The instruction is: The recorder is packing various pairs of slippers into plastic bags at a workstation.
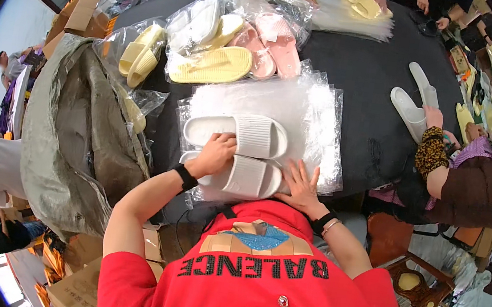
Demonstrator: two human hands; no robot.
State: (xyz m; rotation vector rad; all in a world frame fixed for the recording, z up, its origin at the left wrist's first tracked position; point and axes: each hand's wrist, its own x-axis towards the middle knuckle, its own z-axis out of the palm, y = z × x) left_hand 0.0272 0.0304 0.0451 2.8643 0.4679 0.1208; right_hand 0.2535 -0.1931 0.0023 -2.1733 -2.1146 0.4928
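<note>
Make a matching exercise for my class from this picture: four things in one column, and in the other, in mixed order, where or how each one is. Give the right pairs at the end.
Column one
1. Left hand
2. Right hand
3. Pink slippers
4. Sack

Column two
A. In clear plastic, beside a yellow slipper
B. Greyish, at the left of the table
C. At the strap of a white slipper
D. Fingers spread, on clear bags

Pairs: 1-C, 2-D, 3-A, 4-B
</note>
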